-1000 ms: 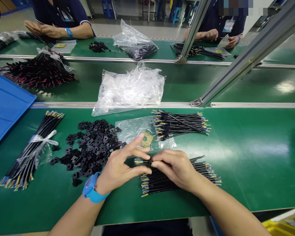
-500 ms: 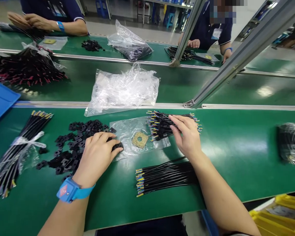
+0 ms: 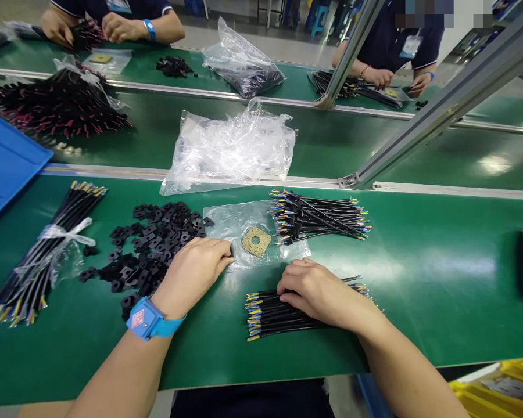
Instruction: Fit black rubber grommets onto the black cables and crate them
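Note:
My left hand (image 3: 203, 262) is closed in a pinch over the left part of a flat clear plastic bag (image 3: 218, 223), beside a pile of small black square pieces with holes (image 3: 150, 244). Whatever its fingertips hold is hidden. My right hand (image 3: 316, 287) curls its fingers down onto a row of black cables (image 3: 265, 316) with coloured wire ends, its fingertips on the upper ones. A yellowish square sponge (image 3: 264, 247) with a round hole lies on the bag. To its right is a stack of black cables (image 3: 326, 217), with black pieces near their left ends.
A tied cable bundle (image 3: 47, 255) lies left, below a blue tray (image 3: 9, 157). Crumpled clear bags (image 3: 230, 151) lie across the rail behind. A metal post (image 3: 436, 87) slants up at right. Two co-workers' hands (image 3: 128, 26) (image 3: 377, 77) are busy across the bench.
My right hand has come off the upper cable stack and down onto the lower row. My left hand has moved slightly right and its fingers have drawn together. The view has shifted.

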Demonstrator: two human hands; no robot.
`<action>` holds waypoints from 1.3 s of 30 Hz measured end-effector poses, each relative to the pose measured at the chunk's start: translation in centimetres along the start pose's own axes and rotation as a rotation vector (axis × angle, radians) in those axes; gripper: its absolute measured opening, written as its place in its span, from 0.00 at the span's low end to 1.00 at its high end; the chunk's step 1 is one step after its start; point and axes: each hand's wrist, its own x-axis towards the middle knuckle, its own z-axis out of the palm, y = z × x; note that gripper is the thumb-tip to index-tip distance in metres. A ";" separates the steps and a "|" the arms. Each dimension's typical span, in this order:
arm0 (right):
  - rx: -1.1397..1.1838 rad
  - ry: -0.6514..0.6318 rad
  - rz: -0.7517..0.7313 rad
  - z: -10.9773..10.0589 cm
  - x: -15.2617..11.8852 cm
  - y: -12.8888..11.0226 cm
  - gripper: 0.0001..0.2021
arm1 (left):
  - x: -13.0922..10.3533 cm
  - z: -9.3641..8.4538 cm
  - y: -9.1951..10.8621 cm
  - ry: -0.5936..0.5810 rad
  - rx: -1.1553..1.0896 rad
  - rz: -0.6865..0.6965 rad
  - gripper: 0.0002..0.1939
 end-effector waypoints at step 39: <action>-0.137 0.738 -0.050 2.1 1.5 -0.8 0.16 | 0.9 -0.8 2.5 0.074 -1.705 -0.622 0.28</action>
